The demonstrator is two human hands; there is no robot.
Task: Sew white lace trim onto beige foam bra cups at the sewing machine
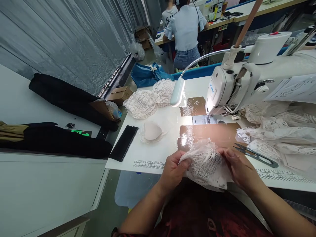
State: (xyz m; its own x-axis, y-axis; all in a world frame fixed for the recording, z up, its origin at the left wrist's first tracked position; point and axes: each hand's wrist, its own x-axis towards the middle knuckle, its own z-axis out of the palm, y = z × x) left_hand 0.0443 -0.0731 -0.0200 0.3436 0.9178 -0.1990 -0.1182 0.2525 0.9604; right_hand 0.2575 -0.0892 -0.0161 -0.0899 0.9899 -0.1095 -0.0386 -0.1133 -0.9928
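Observation:
Between my hands, at the table's front edge, is a white lace bra cup (206,164). My left hand (174,168) pinches its left edge, while the fingers of my right hand (238,164) are closed on its right edge. Thread snips (256,154) lie just beyond my right hand. Behind the lace stands a white sewing machine (222,89), its needle area lit by a lamp. Left of it a beige cup pad (152,131) rests on thin white fabric. Two lace cups (142,103) sit farther back on the table.
A black phone (123,143) lies at the table's left edge. Lace pieces (283,135) are heaped under the machine arm on the right. The lamp head (177,92) hangs over the table on a bent neck. A person (184,36) sits at another table beyond.

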